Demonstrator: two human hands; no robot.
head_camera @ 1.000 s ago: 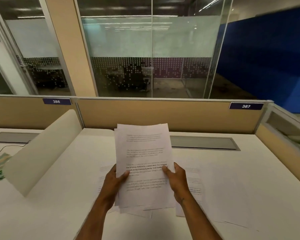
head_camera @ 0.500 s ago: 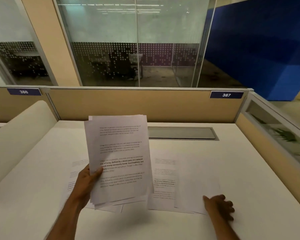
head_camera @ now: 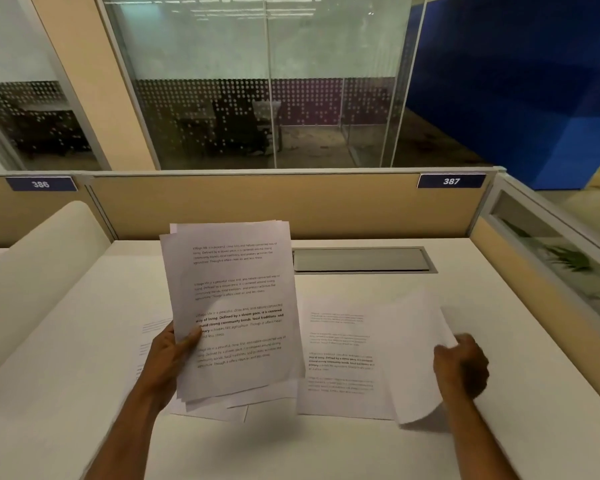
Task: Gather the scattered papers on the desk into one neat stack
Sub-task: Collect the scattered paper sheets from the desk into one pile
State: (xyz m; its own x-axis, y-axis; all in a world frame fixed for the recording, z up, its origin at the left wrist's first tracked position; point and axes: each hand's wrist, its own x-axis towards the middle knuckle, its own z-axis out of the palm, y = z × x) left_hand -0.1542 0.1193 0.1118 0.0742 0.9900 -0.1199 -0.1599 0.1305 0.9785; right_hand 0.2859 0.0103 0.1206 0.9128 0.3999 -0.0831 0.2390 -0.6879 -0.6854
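Note:
My left hand (head_camera: pixel 168 358) holds a loose stack of printed papers (head_camera: pixel 231 306) upright above the white desk (head_camera: pixel 361 448), thumb on the front page. My right hand (head_camera: pixel 461 363) grips the right edge of a blank-faced sheet (head_camera: pixel 414 355), which curls up off the desk. A printed sheet (head_camera: pixel 340 355) lies flat just left of it, partly under it. More sheets (head_camera: pixel 153 336) lie on the desk beneath and left of the held stack, mostly hidden by it.
A tan partition (head_camera: pixel 291 206) with labels 386 and 387 bounds the desk's far side. A grey cable hatch (head_camera: pixel 361 259) sits near it. A curved white divider (head_camera: pixel 35 271) rises on the left, a glass side panel (head_camera: pixel 551 258) on the right.
My right hand let go of the stack, reached to the right side of the desk and has taken hold of a sheet, lifting its edge. The left hand alone keeps the stack.

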